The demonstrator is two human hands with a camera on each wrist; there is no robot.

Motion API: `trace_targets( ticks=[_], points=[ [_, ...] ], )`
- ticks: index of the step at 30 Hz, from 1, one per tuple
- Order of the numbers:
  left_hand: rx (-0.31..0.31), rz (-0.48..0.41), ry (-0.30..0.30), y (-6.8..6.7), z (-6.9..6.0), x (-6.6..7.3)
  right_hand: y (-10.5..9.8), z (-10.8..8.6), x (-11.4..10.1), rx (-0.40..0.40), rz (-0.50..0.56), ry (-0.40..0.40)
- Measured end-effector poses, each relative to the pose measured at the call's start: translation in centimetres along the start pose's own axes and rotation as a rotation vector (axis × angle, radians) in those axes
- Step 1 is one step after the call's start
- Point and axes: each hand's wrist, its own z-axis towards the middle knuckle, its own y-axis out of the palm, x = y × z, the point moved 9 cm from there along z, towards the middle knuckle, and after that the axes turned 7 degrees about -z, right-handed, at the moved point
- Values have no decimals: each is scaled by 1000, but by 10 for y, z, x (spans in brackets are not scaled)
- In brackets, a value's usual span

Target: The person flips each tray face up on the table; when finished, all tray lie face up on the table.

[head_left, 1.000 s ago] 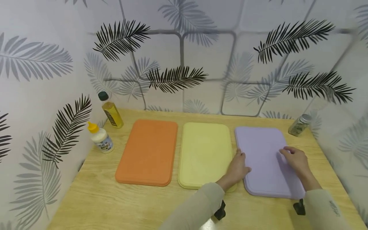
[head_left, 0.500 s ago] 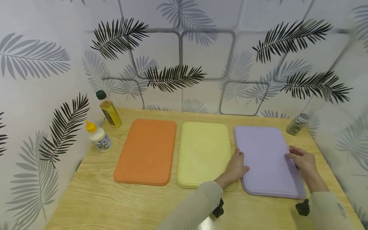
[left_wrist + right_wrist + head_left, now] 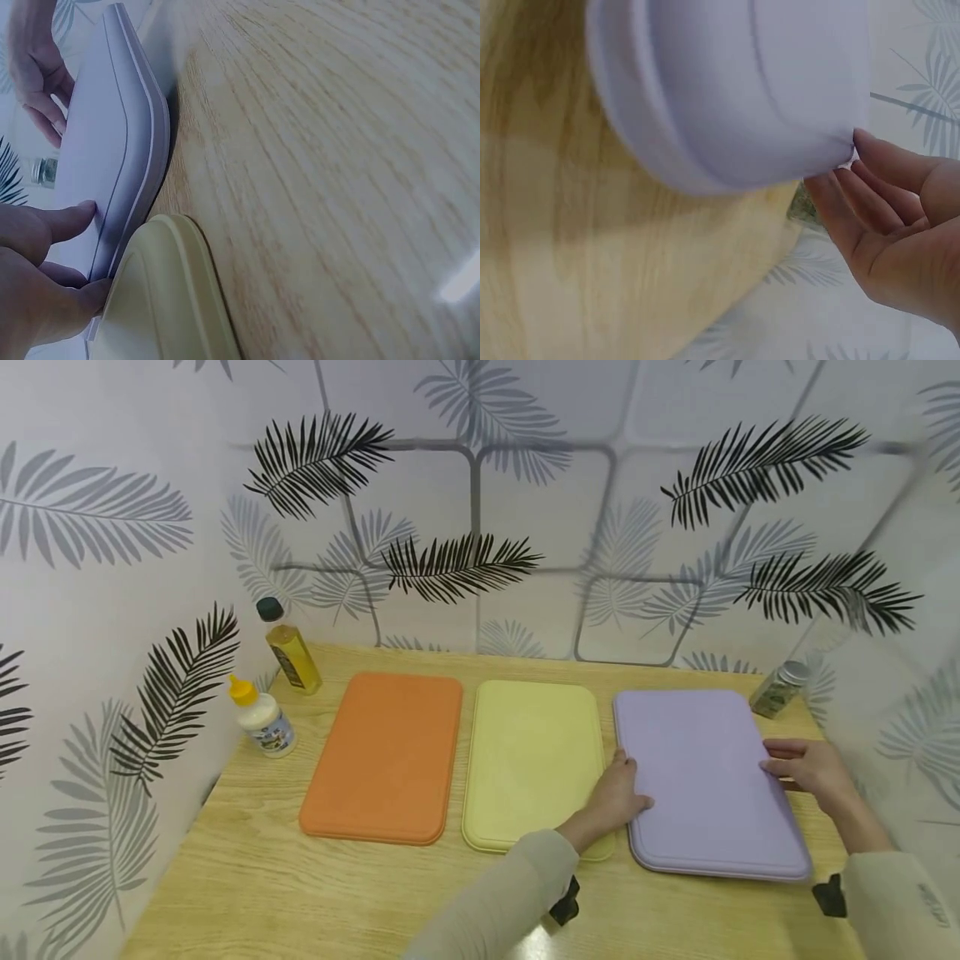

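A flat lavender rectangular case (image 3: 705, 777) with rounded corners and a ridged edge lies at the table's right, its right side tipped up a little. My right hand (image 3: 813, 772) pinches that raised edge, thumb on top and fingers beneath, as the right wrist view also shows. At the opposite long edge my left hand (image 3: 615, 793) holds the case, its thumb (image 3: 75, 219) on the top face and a finger down by the rim. Part of the left hand overlaps the yellow flat case (image 3: 536, 760) beside it. An orange flat case (image 3: 386, 756) lies farther left.
A white glue-like bottle with a yellow nozzle (image 3: 262, 718) and a yellow oil bottle (image 3: 291, 652) stand at the left edge. Behind the right hand stands a small glass jar with a metal cap (image 3: 780, 689). Leaf-patterned walls bound the wooden table (image 3: 337, 893).
My right hand has moved right, from above the lavender case's top face to its right edge, which it now grips. That edge has risen and shifted slightly right. My left hand stays put.
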Motion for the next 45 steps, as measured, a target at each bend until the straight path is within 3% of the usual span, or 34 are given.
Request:
trace_targets(
  ticks=[4, 8, 16, 27, 35, 39, 45],
  points=[
    [6, -9, 6, -2, 2, 0, -6, 1, -8, -51, -13, -12],
    [12, -26, 5, -3, 4, -2, -12, 1, -14, -88, 41, -18],
    [24, -31, 16, -7, 6, -2, -20, -3, -23, -96, 124, -47],
    [11, -36, 34, -7, 4, -2, -31, -3, -52, -108, -36, -58],
    [16, -84, 99, -12, -16, 7, -34, -3, -68, -82, -79, -73],
    [-7, -107, 97, -11, -31, 13, -36, -5, -72, -77, -76, -72],
    [-53, -70, 92, -3, -50, 20, -38, -11, -81, -74, -55, -80]
  ],
)
